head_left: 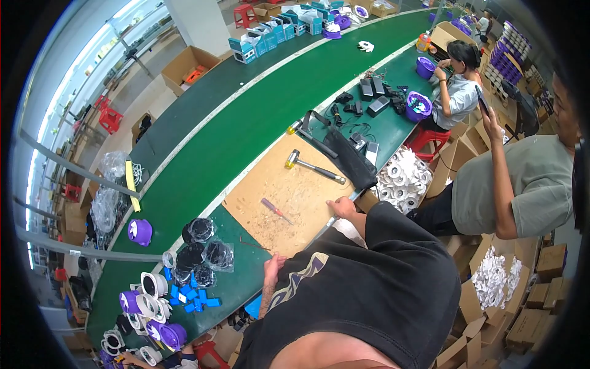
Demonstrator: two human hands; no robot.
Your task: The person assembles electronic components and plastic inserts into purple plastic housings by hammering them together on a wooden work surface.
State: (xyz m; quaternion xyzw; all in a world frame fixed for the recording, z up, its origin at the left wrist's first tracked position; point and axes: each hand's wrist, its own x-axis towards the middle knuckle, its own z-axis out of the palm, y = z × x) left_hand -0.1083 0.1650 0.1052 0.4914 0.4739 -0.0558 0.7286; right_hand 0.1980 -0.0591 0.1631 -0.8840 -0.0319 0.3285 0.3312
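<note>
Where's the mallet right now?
Head view: the mallet lies on the brown board, toward its far edge, beyond the right hand, beside the black bag.

Factory assembly line: long green conveyor belt, cardboard cartons, seated workers, scattered plastic parts.

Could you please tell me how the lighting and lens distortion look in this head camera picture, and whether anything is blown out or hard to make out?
Head view: strong fisheye, so the green conveyor belt bows and the corners go black; the windows at left are blown out white; light on the cardboard sheet is even, with soft shadows; the hammer is sharp, and the far boxes are small and soft.
</note>
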